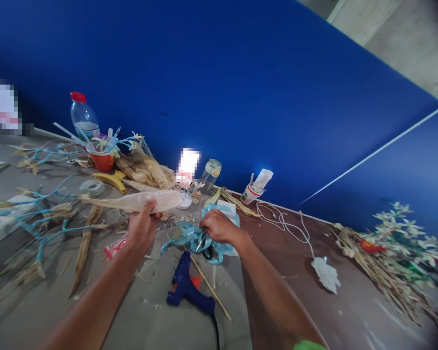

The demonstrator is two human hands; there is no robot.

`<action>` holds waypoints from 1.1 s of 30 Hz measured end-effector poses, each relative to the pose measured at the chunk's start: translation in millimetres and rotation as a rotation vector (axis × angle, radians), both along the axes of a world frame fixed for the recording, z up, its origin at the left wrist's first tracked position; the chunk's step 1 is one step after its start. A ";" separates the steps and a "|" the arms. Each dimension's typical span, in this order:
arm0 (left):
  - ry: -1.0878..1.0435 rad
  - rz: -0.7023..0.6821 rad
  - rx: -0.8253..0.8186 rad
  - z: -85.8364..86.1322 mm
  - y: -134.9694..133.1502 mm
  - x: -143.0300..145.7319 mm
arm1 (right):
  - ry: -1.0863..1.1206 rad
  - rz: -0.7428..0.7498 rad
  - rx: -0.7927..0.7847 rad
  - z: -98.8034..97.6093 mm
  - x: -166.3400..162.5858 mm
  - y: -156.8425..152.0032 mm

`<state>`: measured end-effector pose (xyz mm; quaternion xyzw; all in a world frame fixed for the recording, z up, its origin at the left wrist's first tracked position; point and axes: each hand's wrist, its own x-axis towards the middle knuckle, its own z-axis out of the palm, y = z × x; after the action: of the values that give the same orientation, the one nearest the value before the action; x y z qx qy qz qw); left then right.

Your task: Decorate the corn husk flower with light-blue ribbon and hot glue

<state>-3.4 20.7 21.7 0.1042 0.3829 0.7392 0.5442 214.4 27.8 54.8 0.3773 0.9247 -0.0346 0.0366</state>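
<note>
My left hand (143, 224) is closed on a long pale dried corn husk (138, 201) that stretches out to the left above the table. My right hand (219, 226) is curled around a pair of scissors (203, 243), whose dark handles show under the fingers. It rests on a heap of light blue ribbon (184, 236). A blue glue gun (187, 288) lies on the table just below both hands, with a thin wooden stick (209, 288) beside it.
Blue-wrapped wire branches (45, 214) and dried husks cover the left. A red cup (102, 160), plastic bottle (83, 116), yellow clip (111, 180), tape roll (91, 186), glass jar (210, 173) and paper cup (251, 192) stand along the blue wall. A white cord (290, 226) and husk flowers (397, 248) lie right.
</note>
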 end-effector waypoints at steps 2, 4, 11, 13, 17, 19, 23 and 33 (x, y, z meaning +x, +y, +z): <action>0.000 0.001 -0.004 0.6 -0.6 1.0 | -0.020 0.004 -0.038 1.4 7.8 -8.9; -0.003 0.007 -0.009 1.3 -1.1 2.2 | -0.037 0.008 -0.068 1.3 13.0 -15.4; 0.014 -0.002 -0.007 1.7 -1.8 1.3 | 0.158 -0.106 -0.048 1.5 9.2 -16.1; 0.016 -0.012 -0.007 2.6 -2.2 0.6 | 0.259 -0.183 0.015 5.9 5.1 -15.1; 0.025 -0.012 -0.002 3.9 -2.2 0.2 | 0.496 -0.356 0.133 20.4 2.2 -24.2; 0.033 -0.005 -0.003 4.0 -2.0 0.6 | 0.521 -0.348 -0.017 25.3 6.2 -33.4; 0.018 -0.006 0.012 4.6 -2.7 2.5 | 0.208 -0.390 -0.298 20.2 19.2 -50.1; 0.011 -0.027 0.023 6.7 -5.2 7.0 | 0.080 -0.553 -0.091 -21.9 -5.9 -61.2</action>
<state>3.5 15.5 28.4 0.1199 0.3758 0.7356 0.5508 208.5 -33.5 32.9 0.6117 0.7848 -0.0996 0.0063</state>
